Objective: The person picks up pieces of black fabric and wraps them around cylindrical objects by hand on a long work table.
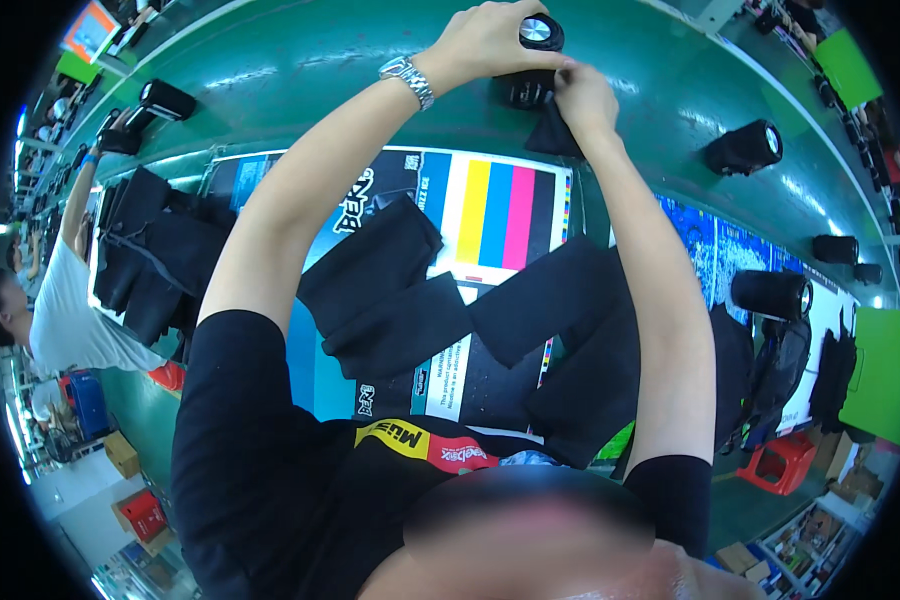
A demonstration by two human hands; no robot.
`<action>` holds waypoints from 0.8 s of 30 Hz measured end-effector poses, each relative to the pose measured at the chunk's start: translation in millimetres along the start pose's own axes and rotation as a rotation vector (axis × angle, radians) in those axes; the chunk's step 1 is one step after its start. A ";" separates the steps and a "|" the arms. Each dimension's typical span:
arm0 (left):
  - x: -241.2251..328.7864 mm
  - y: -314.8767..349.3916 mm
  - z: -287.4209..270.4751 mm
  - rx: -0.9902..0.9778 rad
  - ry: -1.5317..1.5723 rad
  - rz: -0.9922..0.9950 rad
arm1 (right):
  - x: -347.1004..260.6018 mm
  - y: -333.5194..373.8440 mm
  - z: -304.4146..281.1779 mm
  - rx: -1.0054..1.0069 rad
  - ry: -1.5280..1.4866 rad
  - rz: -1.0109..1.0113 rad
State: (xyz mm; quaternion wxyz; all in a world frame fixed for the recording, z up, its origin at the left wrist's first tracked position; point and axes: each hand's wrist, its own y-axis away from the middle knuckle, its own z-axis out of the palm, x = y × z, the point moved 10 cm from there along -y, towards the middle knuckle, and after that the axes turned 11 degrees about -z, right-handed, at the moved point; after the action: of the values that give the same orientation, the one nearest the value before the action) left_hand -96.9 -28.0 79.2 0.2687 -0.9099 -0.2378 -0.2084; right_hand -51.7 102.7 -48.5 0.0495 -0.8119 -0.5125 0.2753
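At the far side of the green work surface, my left hand point(485, 42), with a metal watch on its wrist, is closed around a black cylindrical speaker point(541, 33). The speaker's round silver end faces up toward me. Just right of it, my right hand point(586, 100) is closed in a pinch on a black cloth pouch point(555, 136) that hangs beside the speaker's lower part. How far the cloth reaches over the speaker is hidden by my hands. Several flat black cloth pouches point(395, 325) lie below my forearms, on printed sheets point(495, 215).
More black speakers stand on the green surface point(650, 60): one at right point(744, 148), one nearer point(772, 293), others farther off. At left, a co-worker point(80, 310) reaches to a speaker point(166, 100) beside a dark cloth pile point(155, 245). A red stool point(778, 464) is at lower right.
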 end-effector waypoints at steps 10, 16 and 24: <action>-122.8 60.9 20.8 0.017 1.072 -0.488 | -73.8 20.9 12.2 0.114 -1.719 0.376; -95.3 41.4 -24.6 0.046 0.694 -0.257 | -65.5 22.8 -35.3 0.205 -0.804 -0.179; -62.2 -17.6 3.1 -0.035 0.320 0.041 | -75.8 29.3 -38.8 0.143 -0.748 -0.146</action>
State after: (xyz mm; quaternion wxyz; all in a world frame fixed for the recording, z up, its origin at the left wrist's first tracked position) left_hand -155.4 -33.1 52.2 0.2913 -0.8742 -0.1695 -0.3494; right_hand -33.3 31.6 3.7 -0.0650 -0.6113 -0.5310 0.5832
